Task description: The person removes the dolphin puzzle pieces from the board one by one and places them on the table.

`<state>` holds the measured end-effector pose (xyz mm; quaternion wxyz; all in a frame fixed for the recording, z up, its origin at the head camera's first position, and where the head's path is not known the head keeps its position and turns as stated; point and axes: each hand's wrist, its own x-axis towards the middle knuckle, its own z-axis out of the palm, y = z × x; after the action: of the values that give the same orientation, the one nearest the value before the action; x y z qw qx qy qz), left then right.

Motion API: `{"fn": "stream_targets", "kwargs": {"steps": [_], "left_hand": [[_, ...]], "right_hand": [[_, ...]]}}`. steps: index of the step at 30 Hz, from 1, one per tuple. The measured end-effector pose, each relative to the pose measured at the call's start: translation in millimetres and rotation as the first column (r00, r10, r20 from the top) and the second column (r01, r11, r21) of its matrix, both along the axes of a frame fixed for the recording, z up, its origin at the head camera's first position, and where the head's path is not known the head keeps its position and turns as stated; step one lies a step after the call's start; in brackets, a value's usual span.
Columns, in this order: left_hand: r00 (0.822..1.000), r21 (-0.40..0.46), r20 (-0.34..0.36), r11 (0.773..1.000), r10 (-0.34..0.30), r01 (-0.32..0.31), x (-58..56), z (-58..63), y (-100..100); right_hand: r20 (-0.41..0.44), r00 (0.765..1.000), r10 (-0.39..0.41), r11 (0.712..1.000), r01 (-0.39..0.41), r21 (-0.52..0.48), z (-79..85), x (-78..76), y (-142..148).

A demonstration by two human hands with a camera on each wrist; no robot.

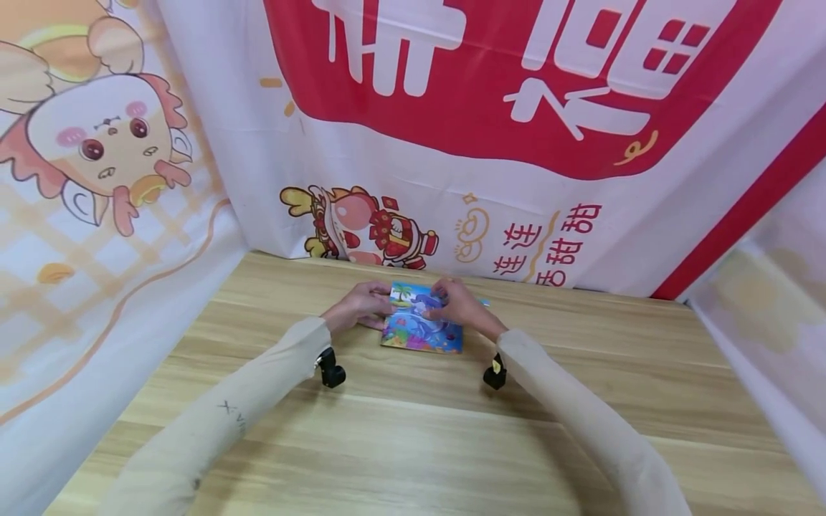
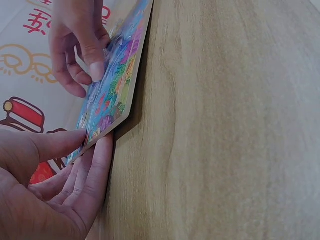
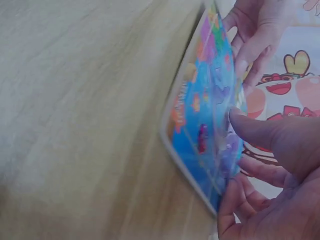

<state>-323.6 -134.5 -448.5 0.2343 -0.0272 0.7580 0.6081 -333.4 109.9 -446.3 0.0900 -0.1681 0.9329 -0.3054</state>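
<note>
A colourful jigsaw puzzle (image 1: 413, 340) in a thin flat board shows a dolphin, a palm and sea plants. Thin cut lines and shiny streaks mark its face in the right wrist view. At its left edge my left hand (image 1: 364, 304) grips it, the thumb (image 2: 67, 144) on top and the fingers (image 2: 95, 172) beneath. My right hand (image 1: 459, 308) holds it near the far right corner with curled fingers. Its thumb (image 3: 255, 127) presses on the picture; part of the fingers' contact is hidden. In the left wrist view the near edge stands slightly off the table.
The wood-grain table (image 1: 387, 437) spreads toward me and to both sides. A printed white and red cloth (image 1: 387, 143) hangs close behind the puzzle, and a cartoon-printed cloth (image 1: 110, 236) closes the left side. A small blue bit (image 1: 485, 302) shows behind the right hand.
</note>
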Motion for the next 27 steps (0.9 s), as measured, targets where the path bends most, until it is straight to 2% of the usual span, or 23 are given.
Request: {"fn": "stream_targets", "kwargs": {"steps": [6,12,17,20,27], "left_hand": [[1.0,-0.005,-0.005,1.0,0.0,0.0,-1.1,-3.1,3],[1.0,-0.014,-0.003,1.0,-0.002,0.002,-3.0,-4.4,2],[1.0,-0.025,-0.005,1.0,-0.004,0.004,-1.8,-1.8,0],[1.0,-0.023,-0.003,1.0,-0.003,0.003,-0.9,-1.2,0],[1.0,-0.024,-0.012,1.0,0.003,-0.004,-0.7,-3.7,2]], "right_hand": [[0.027,1.0,-0.014,1.0,0.014,0.015,1.1,0.4,1],[0.081,0.996,-0.045,0.999,0.043,0.031,4.1,-6.2,-3],[0.134,0.989,-0.069,0.997,0.065,0.03,5.7,-10.2,-6],[0.136,0.988,-0.073,0.997,0.07,0.031,6.2,-9.8,-7],[0.099,0.995,-0.024,0.997,0.031,-0.074,5.8,-5.3,-6]]}}
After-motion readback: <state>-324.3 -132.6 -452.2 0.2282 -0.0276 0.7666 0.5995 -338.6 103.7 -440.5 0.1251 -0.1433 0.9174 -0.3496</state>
